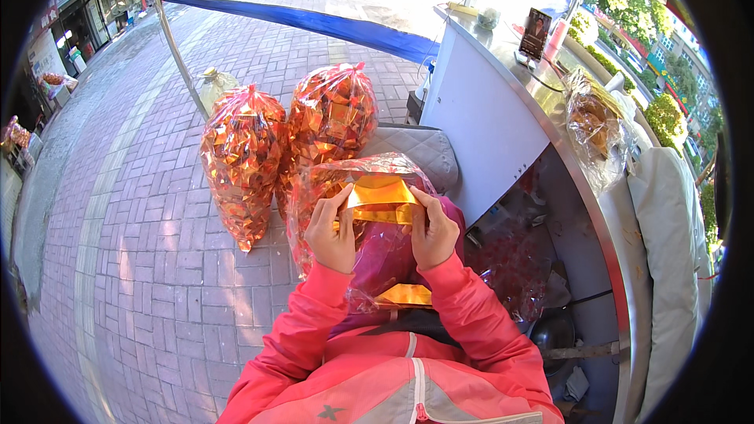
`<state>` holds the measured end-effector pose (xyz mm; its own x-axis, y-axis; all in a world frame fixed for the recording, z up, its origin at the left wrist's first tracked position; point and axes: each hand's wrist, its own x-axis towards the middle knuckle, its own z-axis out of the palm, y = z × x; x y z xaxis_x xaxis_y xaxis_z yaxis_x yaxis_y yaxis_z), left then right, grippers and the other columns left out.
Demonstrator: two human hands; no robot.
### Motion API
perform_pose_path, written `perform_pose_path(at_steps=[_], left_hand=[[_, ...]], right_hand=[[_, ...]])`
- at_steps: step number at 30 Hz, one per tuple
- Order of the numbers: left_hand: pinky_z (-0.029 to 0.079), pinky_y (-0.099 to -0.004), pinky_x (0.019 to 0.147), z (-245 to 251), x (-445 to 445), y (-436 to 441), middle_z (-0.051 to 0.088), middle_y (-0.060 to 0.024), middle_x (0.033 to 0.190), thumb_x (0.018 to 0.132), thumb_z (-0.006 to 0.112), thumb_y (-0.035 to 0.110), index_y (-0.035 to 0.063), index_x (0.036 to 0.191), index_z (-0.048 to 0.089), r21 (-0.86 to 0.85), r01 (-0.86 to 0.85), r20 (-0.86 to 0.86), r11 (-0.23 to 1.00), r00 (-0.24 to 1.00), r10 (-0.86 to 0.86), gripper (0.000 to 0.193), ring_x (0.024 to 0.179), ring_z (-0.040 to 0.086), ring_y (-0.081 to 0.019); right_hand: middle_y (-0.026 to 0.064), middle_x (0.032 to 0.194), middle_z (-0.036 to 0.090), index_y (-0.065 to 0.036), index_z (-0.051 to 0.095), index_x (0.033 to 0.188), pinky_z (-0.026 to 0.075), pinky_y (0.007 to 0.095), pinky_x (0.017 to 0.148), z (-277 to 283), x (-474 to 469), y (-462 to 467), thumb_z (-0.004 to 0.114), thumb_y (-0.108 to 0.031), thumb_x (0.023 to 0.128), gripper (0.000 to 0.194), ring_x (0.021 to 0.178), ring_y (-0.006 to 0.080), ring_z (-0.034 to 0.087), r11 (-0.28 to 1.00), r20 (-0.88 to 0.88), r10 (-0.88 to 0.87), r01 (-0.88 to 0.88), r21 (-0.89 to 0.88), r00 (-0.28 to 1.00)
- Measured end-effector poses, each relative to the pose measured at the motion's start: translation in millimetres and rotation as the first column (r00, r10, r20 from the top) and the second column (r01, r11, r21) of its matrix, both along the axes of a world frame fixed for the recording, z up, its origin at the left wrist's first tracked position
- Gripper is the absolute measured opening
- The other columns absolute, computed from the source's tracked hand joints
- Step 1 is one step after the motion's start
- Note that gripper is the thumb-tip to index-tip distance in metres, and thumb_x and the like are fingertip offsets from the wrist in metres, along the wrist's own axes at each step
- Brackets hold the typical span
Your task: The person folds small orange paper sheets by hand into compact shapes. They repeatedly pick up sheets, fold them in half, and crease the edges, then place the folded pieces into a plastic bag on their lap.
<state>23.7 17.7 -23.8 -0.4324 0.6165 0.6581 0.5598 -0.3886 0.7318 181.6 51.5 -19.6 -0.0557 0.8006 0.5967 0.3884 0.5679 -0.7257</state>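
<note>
Between my two hands is a folded piece of gold foil paper (383,193), its shiny surface bent into a boat-like shape. My left hand (333,228) pinches its left end between thumb and fingers. At the other end, my right hand (435,228) grips the foil the same way. Below the hands, an open clear plastic bag with a red print (315,188) spreads over my lap. More gold foil paper (405,294) lies on my lap, close to my waist.
Two tall plastic bags packed with folded foil pieces, one at left (244,159) and one behind (334,109), stand on the brick paving (171,282). A grey quilted cushion (412,150) touches a white-panelled counter (483,112). A phone (535,34) stands on the countertop. A pole (171,35) rises at left.
</note>
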Motion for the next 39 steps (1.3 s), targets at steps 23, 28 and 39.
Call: perform_pose_path(at_steps=[23,28,39], left_hand=[[0.053,-0.0363,0.076,-5.5,9.2,4.3,0.069,-0.0184,0.101,0.098,0.055,0.008,0.0013,0.111,0.062,-0.132,0.078,0.044,0.988,0.996,-0.073,0.017,0.09,0.069,-0.0317],[0.053,-0.0422,0.08,-1.9,6.7,3.8,0.067,-0.0215,0.111,0.101,0.047,0.012,0.0041,0.125,0.053,-0.137,0.069,-0.115,0.988,0.99,-0.085,0.026,0.097,0.067,-0.0391],[0.051,-0.0437,0.086,-3.8,-2.0,3.0,0.062,-0.0261,0.121,0.103,0.044,0.016,0.0037,0.14,0.04,-0.264,0.05,-0.042,0.963,0.997,-0.063,0.038,0.107,0.064,-0.0414]], right_hand=[[0.0167,0.087,0.068,-0.002,0.061,0.105,0.05,0.0328,0.058,-3.9,-6.7,17.2,0.057,-0.005,0.097,0.009,0.065,0.0292,0.066,0.979,0.112,-0.1,0.078,0.187,0.989],[0.0186,0.084,0.067,-0.006,0.053,0.112,0.051,0.0424,0.06,-0.6,-13.6,27.7,0.056,-0.011,0.097,0.016,0.075,0.0364,0.066,0.983,0.212,-0.133,0.102,0.151,0.968],[0.0159,0.082,0.066,-0.008,0.049,0.115,0.05,0.0428,0.057,1.2,-20.5,21.9,0.053,-0.014,0.099,0.017,0.072,0.0347,0.067,0.994,0.315,-0.02,-0.015,0.108,0.949]])
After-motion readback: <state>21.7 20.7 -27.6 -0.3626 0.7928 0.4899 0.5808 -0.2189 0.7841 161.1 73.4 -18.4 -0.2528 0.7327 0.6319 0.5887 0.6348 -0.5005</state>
